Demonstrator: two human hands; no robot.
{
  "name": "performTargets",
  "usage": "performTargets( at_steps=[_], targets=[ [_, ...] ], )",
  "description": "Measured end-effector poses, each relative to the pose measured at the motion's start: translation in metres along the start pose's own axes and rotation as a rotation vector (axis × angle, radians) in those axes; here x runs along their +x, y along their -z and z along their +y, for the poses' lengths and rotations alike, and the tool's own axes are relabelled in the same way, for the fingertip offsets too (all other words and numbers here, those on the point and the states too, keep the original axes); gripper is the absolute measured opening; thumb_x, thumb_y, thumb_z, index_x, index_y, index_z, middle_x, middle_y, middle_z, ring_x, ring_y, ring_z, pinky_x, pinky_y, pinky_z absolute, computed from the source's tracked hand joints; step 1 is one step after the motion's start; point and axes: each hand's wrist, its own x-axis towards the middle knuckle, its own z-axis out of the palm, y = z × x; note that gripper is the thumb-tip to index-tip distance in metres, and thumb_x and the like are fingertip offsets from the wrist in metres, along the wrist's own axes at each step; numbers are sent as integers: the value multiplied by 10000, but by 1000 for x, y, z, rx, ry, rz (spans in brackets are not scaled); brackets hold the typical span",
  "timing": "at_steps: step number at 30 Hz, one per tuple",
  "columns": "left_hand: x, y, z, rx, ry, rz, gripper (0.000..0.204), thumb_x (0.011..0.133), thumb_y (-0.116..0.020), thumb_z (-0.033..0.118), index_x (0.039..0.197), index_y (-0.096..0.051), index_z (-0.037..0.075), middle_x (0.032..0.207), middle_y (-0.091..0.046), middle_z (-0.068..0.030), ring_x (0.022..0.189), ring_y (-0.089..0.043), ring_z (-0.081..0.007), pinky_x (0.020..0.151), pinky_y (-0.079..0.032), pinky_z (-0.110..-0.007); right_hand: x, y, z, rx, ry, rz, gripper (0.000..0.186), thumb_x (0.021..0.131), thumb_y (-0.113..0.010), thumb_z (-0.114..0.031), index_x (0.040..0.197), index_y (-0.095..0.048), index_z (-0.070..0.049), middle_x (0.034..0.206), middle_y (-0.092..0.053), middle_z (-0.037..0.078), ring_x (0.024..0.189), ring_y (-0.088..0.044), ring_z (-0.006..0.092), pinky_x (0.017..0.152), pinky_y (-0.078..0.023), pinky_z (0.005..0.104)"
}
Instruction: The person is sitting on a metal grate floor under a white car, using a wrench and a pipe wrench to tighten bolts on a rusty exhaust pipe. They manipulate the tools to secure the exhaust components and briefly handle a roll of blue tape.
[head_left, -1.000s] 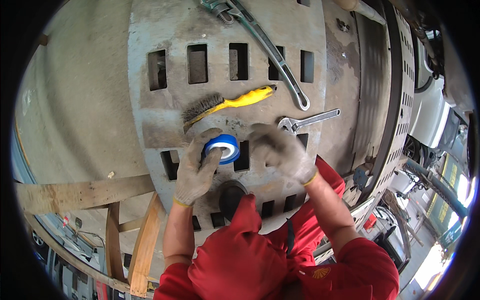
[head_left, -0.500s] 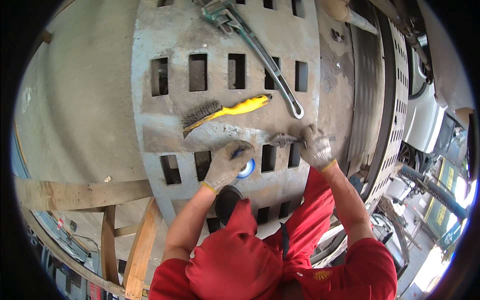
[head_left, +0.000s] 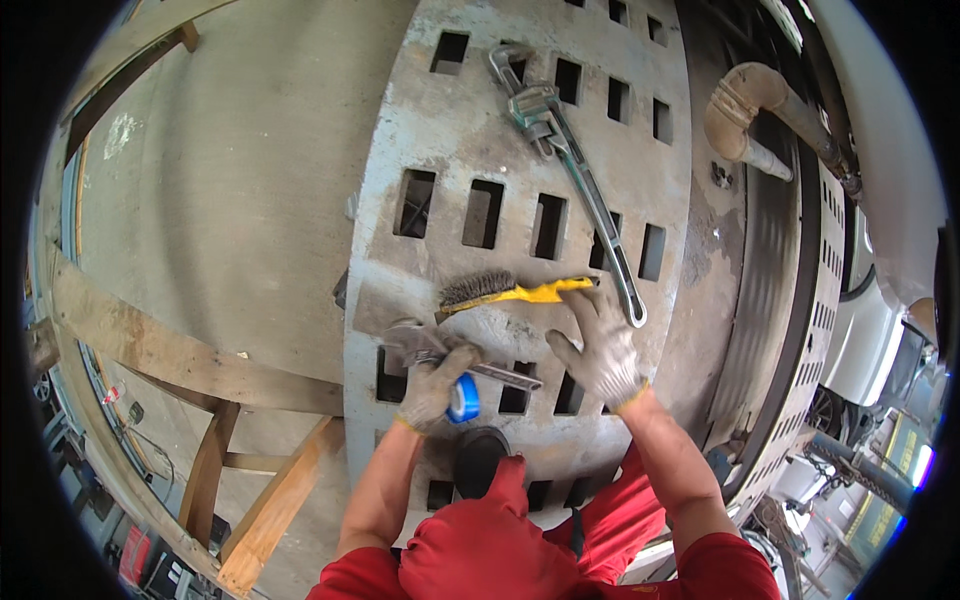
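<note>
In my left hand (head_left: 432, 385), the gloved fingers are closed around a grey adjustable wrench (head_left: 508, 376), blurred by motion, its jaws out to the left and its handle to the right. A blue roll of tape (head_left: 464, 398) is held in the same hand, under the wrench. My right hand (head_left: 603, 350), also gloved, is open with thumb and fingers apart, and its fingertips reach the handle end of a yellow-handled wire brush (head_left: 545, 291). Whether they touch it I cannot tell. The brush lies on the slotted metal plate (head_left: 400, 275).
A large pipe wrench (head_left: 590, 190) lies slantwise beyond the brush. Rectangular holes run in rows through the plate. My dark shoe (head_left: 481, 460) is on its near part. Wooden beams (head_left: 190, 345) stand at the left, and a bent pipe (head_left: 745, 105) rises at the far right.
The adjustable wrench has passed from my right hand to my left, which still has the tape roll. My right hand has opened and moved up to the brush handle. The view has shifted.
</note>
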Motion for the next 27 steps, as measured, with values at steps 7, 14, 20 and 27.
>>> performTargets(
  at_steps=[7, 14, 20, 27],
  targets=[
    [-24, 35, 37, -180, 64, -39, 368, 1035, -690, 410, 930, -644, 61, 948, -703, -125, 602, -621, -158, 503, -520, -301, 57, -5, 23, -211, 199, -220, 501, 832, -844, -387, 1213, -706, -93, 1142, -696, 142, 989, -712, 345, 852, -574, 455],
    [-58, 62, 90, -179, -82, 230, 421, 1018, -703, 457, 897, -626, 61, 938, -717, -138, 618, -629, -158, 497, -513, -296, 100, 41, 23, 38, -475, -44, 524, 880, -800, -344, 1225, -624, 9, 1225, -660, 308, 1074, -675, 484, 929, -544, 534],
    [-100, 86, 220, -117, -520, 403, 361, 1040, -713, 352, 937, -652, 10, 977, -702, -134, 864, -670, -220, 856, -563, -365, 63, -21, 95, -113, -599, 109, 679, 917, -741, -373, 1429, -553, 31, 1456, -541, 335, 1298, -590, 485, 1061, -523, 513],
    [-196, 103, 356, 171, -835, 538, 387, 1079, -666, 343, 963, -688, -26, 988, -745, -141, 979, -711, -234, 923, -566, -394, 50, 12, 27, 56, -594, 185, 615, 930, -739, -340, 1447, -583, -47, 1204, -715, 294, 1108, -703, 464, 954, -558, 519]
  ],
)
